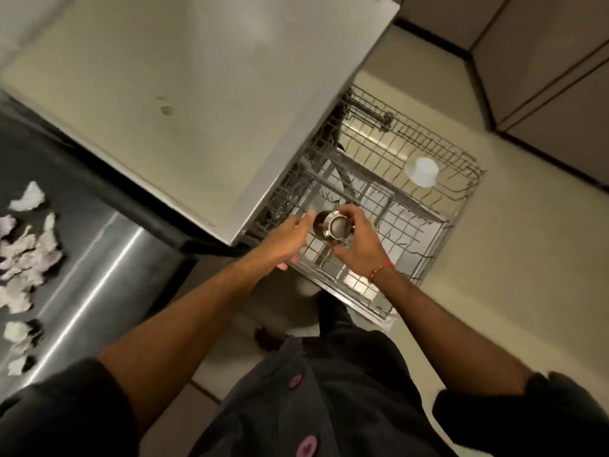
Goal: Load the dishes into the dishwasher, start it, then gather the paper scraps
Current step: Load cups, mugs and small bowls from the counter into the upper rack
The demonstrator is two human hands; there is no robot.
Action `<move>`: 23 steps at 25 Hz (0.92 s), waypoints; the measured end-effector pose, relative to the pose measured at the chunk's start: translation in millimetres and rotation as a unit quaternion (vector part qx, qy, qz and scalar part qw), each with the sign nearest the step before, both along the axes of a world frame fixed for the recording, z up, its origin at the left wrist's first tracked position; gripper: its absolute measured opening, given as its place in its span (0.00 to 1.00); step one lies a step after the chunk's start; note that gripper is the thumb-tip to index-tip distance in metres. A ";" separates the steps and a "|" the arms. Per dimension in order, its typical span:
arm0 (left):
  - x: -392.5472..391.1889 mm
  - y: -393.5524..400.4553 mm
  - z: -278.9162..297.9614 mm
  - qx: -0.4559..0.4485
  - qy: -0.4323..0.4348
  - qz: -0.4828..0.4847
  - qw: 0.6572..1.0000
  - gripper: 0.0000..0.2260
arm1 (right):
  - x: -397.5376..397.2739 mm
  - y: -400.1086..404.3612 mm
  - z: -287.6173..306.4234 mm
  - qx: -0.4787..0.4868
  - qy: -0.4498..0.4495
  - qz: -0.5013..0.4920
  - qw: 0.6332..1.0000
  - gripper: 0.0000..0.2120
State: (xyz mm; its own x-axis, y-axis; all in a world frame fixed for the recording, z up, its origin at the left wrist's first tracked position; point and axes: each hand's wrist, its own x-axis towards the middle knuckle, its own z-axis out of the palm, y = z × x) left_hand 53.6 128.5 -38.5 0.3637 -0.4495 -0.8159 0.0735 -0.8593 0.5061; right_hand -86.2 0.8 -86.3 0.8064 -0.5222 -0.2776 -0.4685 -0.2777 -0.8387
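My right hand (354, 240) is gripping a steel cup (333, 228) over the pulled-out wire dishwasher rack (438, 206), fingers curling round it and hiding its far side. The cup is lying tipped, its long axis pointing up toward me. My left hand (293, 237) is reaching in flat-fingered beside it, holding nothing. A white cup (422, 171) is sitting upturned in the rack; paper scraps (24, 245) are blurring at the left edge.

Kitchen — pulled-out dishwasher rack (412, 199), steel counter (99, 252), cabinets (543, 77).
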 end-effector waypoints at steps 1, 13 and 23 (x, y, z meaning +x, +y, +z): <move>0.5 -11.9 -7.2 0.005 -0.012 -0.011 1.000 0.33 | 5.9 -19.2 -19.3 -0.005 0.038 0.010 0.999 0.34; 20.1 -37.7 -57.1 0.049 -0.048 0.091 0.993 0.21 | 113.6 -93.0 -171.6 -0.280 0.190 0.350 0.873 0.43; 6.0 -22.8 -58.6 0.050 -0.024 0.121 0.991 0.23 | 104.9 -112.4 -181.9 -0.178 0.123 0.303 0.928 0.36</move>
